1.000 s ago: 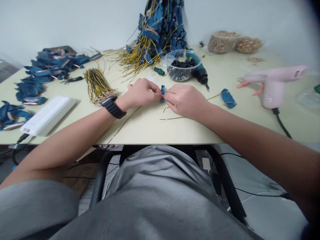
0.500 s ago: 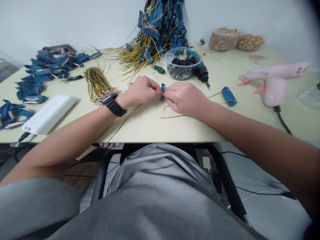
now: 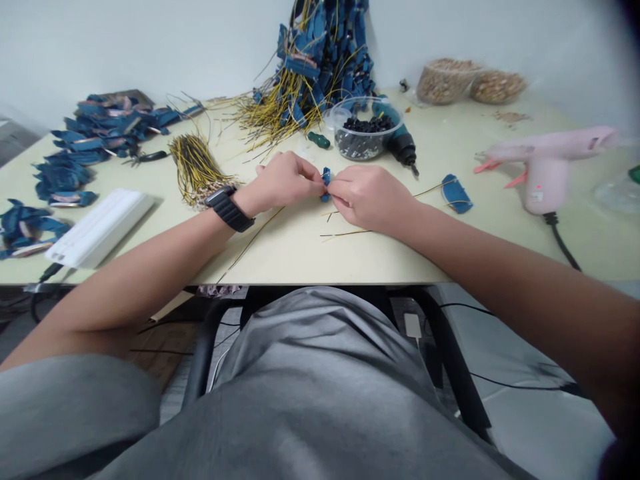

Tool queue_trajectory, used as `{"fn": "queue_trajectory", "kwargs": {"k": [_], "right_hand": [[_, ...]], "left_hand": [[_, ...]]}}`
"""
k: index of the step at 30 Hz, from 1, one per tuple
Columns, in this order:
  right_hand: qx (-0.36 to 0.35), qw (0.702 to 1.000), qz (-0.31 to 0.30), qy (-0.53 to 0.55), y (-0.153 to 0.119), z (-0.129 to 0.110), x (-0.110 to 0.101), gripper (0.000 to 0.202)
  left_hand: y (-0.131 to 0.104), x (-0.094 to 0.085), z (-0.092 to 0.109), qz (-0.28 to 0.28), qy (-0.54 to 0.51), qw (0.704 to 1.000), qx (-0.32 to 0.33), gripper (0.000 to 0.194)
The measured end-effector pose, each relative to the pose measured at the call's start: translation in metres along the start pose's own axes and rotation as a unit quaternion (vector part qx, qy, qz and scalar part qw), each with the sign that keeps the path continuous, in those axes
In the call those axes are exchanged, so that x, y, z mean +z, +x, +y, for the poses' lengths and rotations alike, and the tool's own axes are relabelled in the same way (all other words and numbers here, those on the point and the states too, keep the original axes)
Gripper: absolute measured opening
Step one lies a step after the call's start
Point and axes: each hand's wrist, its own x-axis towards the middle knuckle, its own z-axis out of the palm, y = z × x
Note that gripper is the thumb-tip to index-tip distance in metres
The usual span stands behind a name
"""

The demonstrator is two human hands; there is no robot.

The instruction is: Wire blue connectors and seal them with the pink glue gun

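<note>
Pale table (image 3: 300, 257), clock read from the hands, wall (image 3: 175, 47) at twelve. Dead centre: one small blue piece (image 3: 327, 179), left hand (image 3: 286, 180) at its nine, right hand (image 3: 367, 195) at its three; thumb and fingertips of each pinched together on it. Three o'clock: one flat blue patch (image 3: 455, 192), wired; farther out, one pink glue gun (image 3: 547, 183). Nine o'clock: one wire bundle (image 3: 193, 160). One o'clock: one clear tub (image 3: 343, 145) of black parts (image 3: 367, 125), drill (image 3: 403, 147) beside it. Twelve: blue-and-yellow heap (image 3: 333, 60). Two: two bags (image 3: 445, 83).
</note>
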Motion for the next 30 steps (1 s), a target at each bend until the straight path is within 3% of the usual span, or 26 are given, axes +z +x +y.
{"fn": "queue_trajectory", "kwargs": {"k": [8,12,20,25,30], "right_hand": [[0.055,0.994,0.04,0.09,-0.005,0.014,-0.008,0.018],[0.046,0.989,0.062,0.124,-0.005,0.016,-0.005,0.017],[0.038,0.989,0.057,0.134,0.0,0.015,-0.006,0.019],[0.048,0.988,0.054,0.136,0.004,0.015,-0.006,0.021],[0.049,0.986,0.064,0.146,0.007,0.018,-0.001,0.026]], "left_hand": [[0.009,-0.002,-0.017,-0.01,0.001,1.0,0.029,0.028],[0.01,-0.004,-0.017,-0.019,0.003,0.999,0.035,0.03],[0.013,-0.012,-0.018,-0.071,-0.022,0.994,0.076,0.031],[0.014,-0.013,-0.022,-0.069,-0.014,0.994,0.085,0.03],[0.02,-0.011,-0.032,-0.068,-0.018,0.988,0.137,0.026]]}}
